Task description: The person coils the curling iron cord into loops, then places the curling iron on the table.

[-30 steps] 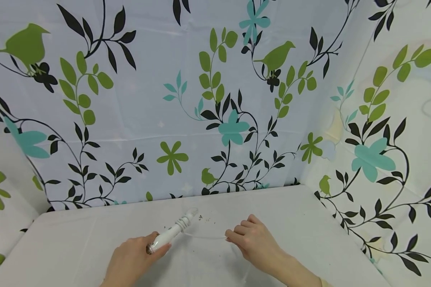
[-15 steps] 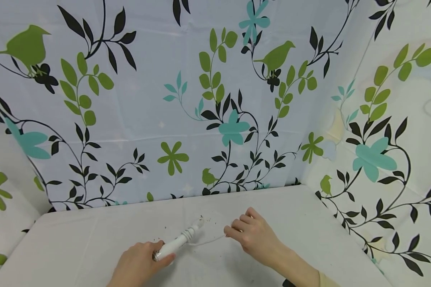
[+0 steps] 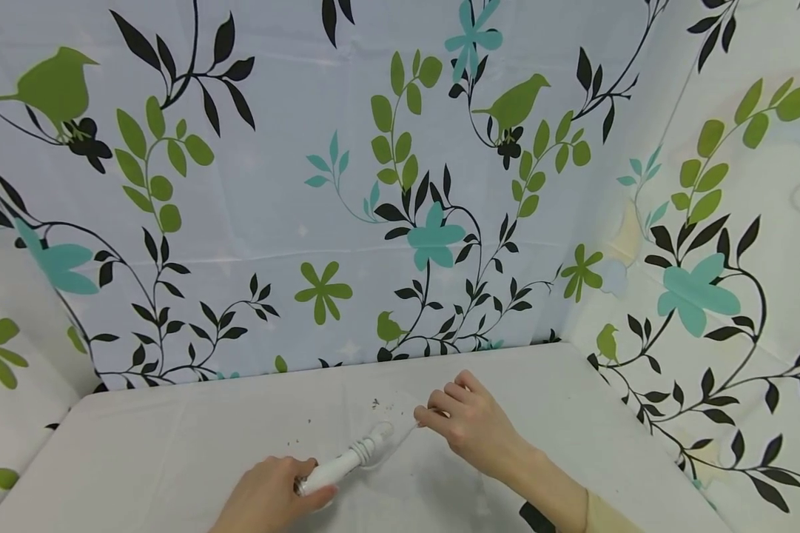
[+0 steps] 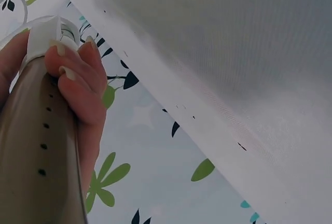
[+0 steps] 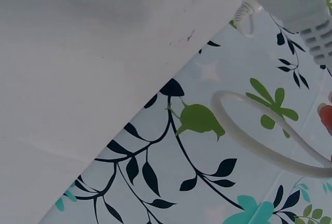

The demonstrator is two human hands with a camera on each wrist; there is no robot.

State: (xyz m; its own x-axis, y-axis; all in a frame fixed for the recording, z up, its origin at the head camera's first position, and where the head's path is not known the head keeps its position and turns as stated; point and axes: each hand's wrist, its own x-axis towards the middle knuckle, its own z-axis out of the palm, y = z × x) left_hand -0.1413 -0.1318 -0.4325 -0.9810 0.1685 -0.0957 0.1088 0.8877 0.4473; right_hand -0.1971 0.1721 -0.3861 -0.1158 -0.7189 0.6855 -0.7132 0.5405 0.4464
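Left hand [image 3: 269, 490] grips the white rod-shaped plastic appliance [image 3: 343, 465], its far tip now shifted closer to the right hand [image 3: 468, 423], which pinches a white plastic cord [image 5: 258, 152] with a loose loop, so we judge winding unfinished.

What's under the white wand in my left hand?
The white tabletop shows around the white wand, with dark specks beyond its tip. Whatever lies directly beneath the wand and left hand is covered.

The tabletop [image 3: 160, 459] was dark-flecked white. Behind it, the cloth [image 3: 266, 185] was pale blue-grey, printed with green birds [image 3: 514, 102], black leaves [image 3: 137, 40] and turquoise flowers [image 3: 434, 237]; over it, the appliance [image 3: 340, 471] and cord [image 5: 250, 144] were white, the sleeve [image 3: 607, 516] pale yellow.
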